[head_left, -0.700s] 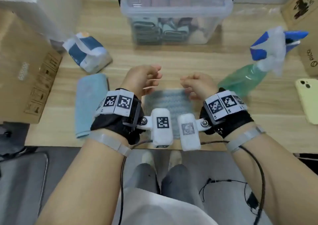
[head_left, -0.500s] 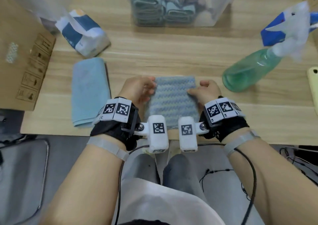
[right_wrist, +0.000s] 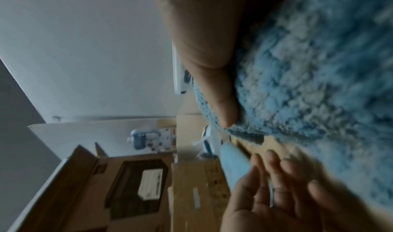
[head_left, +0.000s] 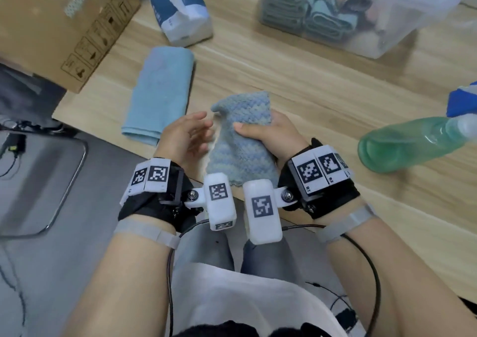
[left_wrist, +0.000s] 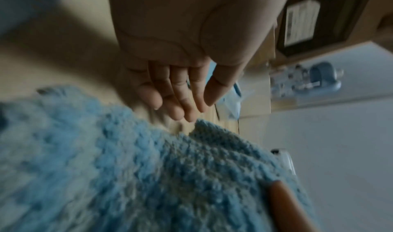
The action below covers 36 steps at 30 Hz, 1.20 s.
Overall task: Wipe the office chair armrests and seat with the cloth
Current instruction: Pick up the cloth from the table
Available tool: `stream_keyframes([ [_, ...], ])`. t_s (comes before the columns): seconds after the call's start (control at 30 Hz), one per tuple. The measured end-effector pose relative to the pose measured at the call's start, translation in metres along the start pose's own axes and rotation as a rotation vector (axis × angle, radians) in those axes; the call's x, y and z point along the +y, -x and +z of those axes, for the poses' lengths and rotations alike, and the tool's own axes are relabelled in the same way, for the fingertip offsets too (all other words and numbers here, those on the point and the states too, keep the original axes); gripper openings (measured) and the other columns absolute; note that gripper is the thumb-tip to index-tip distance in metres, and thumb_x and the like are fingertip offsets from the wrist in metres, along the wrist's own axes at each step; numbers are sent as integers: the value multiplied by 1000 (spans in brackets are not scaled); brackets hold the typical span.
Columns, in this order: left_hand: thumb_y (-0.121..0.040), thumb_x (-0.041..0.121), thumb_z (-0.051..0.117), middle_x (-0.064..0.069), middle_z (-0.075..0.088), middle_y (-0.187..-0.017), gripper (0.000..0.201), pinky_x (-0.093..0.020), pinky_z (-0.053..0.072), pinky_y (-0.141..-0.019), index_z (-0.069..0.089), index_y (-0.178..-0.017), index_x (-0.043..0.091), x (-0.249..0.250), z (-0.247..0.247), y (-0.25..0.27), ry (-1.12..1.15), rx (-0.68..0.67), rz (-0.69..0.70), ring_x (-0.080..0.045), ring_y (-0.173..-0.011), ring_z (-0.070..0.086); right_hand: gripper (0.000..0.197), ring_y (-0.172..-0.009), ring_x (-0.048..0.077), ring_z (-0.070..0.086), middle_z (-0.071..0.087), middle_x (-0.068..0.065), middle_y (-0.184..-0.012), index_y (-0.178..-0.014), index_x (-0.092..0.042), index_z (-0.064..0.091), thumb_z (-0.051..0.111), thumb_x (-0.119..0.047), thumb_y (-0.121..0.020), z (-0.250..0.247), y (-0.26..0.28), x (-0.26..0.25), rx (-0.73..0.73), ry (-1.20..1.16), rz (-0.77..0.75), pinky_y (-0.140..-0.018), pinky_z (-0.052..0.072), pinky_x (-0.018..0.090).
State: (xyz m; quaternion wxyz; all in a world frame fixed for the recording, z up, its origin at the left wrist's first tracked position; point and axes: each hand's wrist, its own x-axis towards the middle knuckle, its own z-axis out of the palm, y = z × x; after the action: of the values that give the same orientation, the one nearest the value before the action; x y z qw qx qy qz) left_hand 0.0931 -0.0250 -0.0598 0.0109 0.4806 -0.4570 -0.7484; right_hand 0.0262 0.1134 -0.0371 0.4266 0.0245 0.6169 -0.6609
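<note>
A fluffy blue-green striped cloth (head_left: 240, 145) is lifted off the wooden table (head_left: 296, 78), over its front edge. My right hand (head_left: 268, 132) grips it, thumb pressed on top and fingers under it; the right wrist view shows the thumb on the cloth (right_wrist: 308, 67). My left hand (head_left: 188, 135) is open beside the cloth's left edge, fingers straight and apart from it. In the left wrist view the left hand's fingers (left_wrist: 176, 101) hover just past the cloth (left_wrist: 149, 176). No office chair armrest or seat can be made out.
A folded light blue towel (head_left: 162, 91) lies left of the cloth. A green spray bottle (head_left: 413, 143) lies on its side at right. A clear bin (head_left: 361, 9) of cloths, a tissue pack (head_left: 180, 9) and a cardboard box (head_left: 59, 24) stand further back. A metal-framed seat (head_left: 38, 182) is at lower left.
The cloth lay flat on the table with both hands on its sides. Now my right hand has lifted it, bunched, and my left hand has let go and opened.
</note>
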Motion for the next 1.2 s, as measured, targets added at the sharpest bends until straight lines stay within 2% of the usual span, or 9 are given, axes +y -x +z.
stream_keyframes([
  [0.17, -83, 17, 52, 13, 67, -58, 12, -19, 44, -65, 59, -88, 25, -22, -52, 28, 105, 148, 58, -5, -66, 60, 17, -66, 8, 66, 71, -5, -71, -81, -16, 65, 61, 1, -82, 41, -3, 7, -281, 99, 32, -68, 56, 24],
  [0.27, -87, 18, 46, 15, 68, -58, 17, -15, 47, -59, 61, -87, 26, -42, -96, 52, 224, 284, 77, 1, -54, 57, 14, -65, 5, 65, 70, -4, -74, -81, -16, 65, 63, -3, -80, 78, 0, 25, -435, 246, 104, -65, 55, 22],
  [0.4, -89, 18, 45, 13, 62, -53, 18, -13, 45, -51, 62, -90, 25, -78, -155, 90, 418, 444, 98, -1, -43, 48, 17, -81, 16, 65, 67, 4, -89, -90, -14, 64, 64, -2, -79, 133, 12, 66, -609, 364, 205, -81, 53, 32],
  [0.5, -90, 18, 44, 12, 59, -52, 17, -14, 44, -52, 61, -91, 24, -117, -193, 121, 547, 563, 97, -2, -42, 46, 18, -84, 19, 63, 67, 6, -92, -89, -16, 65, 67, -3, -77, 175, 27, 109, -718, 489, 260, -84, 51, 36],
  [0.67, -90, 20, 45, 9, 59, -67, 17, -16, 43, -57, 61, -90, 25, -202, -244, 187, 811, 797, 64, -2, -48, 50, 13, -74, 17, 61, 66, 4, -82, -82, -16, 64, 66, -3, -77, 235, 78, 189, -947, 717, 402, -75, 50, 31],
  [0.77, -88, 21, 46, 6, 59, -76, 15, -16, 43, -58, 60, -93, 24, -259, -263, 234, 967, 947, 20, -5, -57, 51, 13, -63, 8, 65, 70, -5, -67, -77, -17, 65, 66, -4, -78, 262, 119, 242, -1087, 820, 488, -65, 53, 21],
  [0.83, -89, 21, 46, 6, 60, -78, 17, -17, 44, -60, 61, -94, 25, -295, -272, 264, 1050, 1026, 12, -6, -62, 52, 8, -64, 8, 66, 72, -4, -70, -82, -14, 65, 66, -6, -79, 275, 150, 276, -1159, 887, 553, -65, 54, 22],
  [0.97, -89, 23, 47, 6, 64, -87, 18, -21, 45, -70, 62, -98, 26, -359, -288, 315, 1156, 1127, 27, -7, -72, 56, 34, -93, 28, 67, 70, 14, -103, -100, -8, 66, 75, -20, -70, 297, 211, 341, -1213, 1076, 614, -91, 52, 47],
  [1.2, -91, 24, 44, 7, 65, -92, 21, -22, 47, -74, 61, -102, 28, -411, -345, 337, 1243, 1178, 75, -7, -81, 59, 29, -96, 31, 67, 68, 18, -108, -105, -6, 63, 70, -15, -78, 344, 243, 400, -1143, 1177, 671, -87, 53, 49],
])
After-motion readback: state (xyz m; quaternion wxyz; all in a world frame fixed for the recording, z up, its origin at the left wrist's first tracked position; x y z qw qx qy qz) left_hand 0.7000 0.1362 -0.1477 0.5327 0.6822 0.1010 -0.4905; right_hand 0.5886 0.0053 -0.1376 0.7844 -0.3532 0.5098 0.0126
